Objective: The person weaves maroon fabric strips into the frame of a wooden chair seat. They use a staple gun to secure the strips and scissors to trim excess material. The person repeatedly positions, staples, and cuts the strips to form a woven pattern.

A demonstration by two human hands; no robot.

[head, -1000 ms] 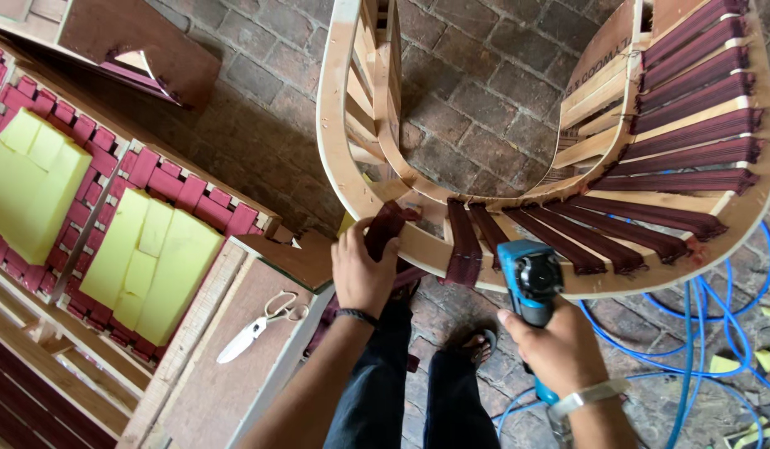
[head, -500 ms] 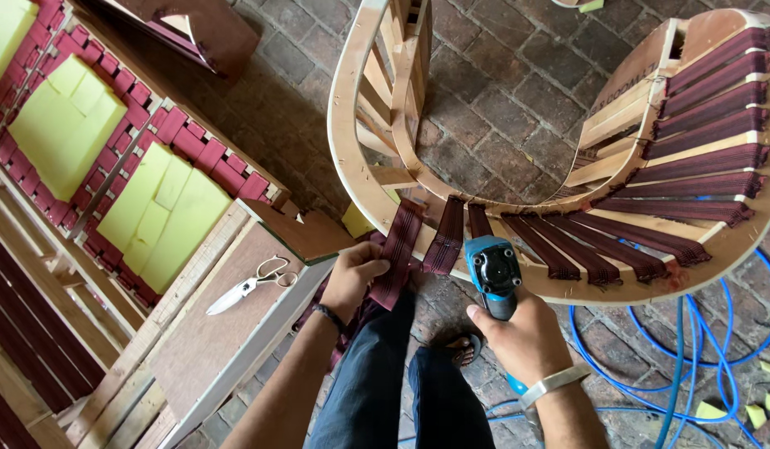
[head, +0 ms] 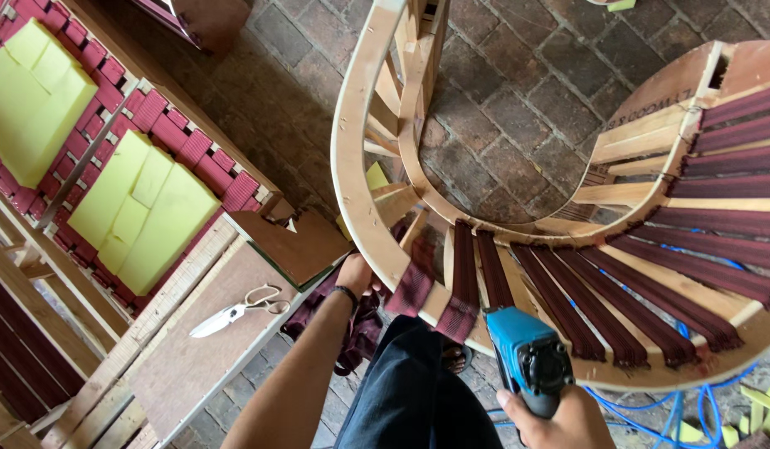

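Observation:
A curved wooden sofa frame (head: 360, 166) stands in front of me on the brick floor, with several dark red webbing straps (head: 584, 308) stretched across it. My left hand (head: 354, 273) reaches down beside the frame's outer rail, next to the loose end of a dark red webbing strap (head: 412, 283) and a bundle of webbing (head: 356, 328) below; I cannot tell whether it grips the webbing. My right hand (head: 560, 420) holds a blue pneumatic staple gun (head: 526, 357), its nose near the frame's lower rail.
White-handled scissors (head: 235, 309) lie on a board at the left. Another wooden frame with red webbing and yellow-green foam blocks (head: 144, 208) stands at the far left. Blue air hose (head: 651, 411) coils on the floor at the lower right. My dark trousers fill the bottom centre.
My left hand has dropped from the strap on the rail to lower beside the frame. The staple gun has come closer to the frame's rail, and my view has shifted.

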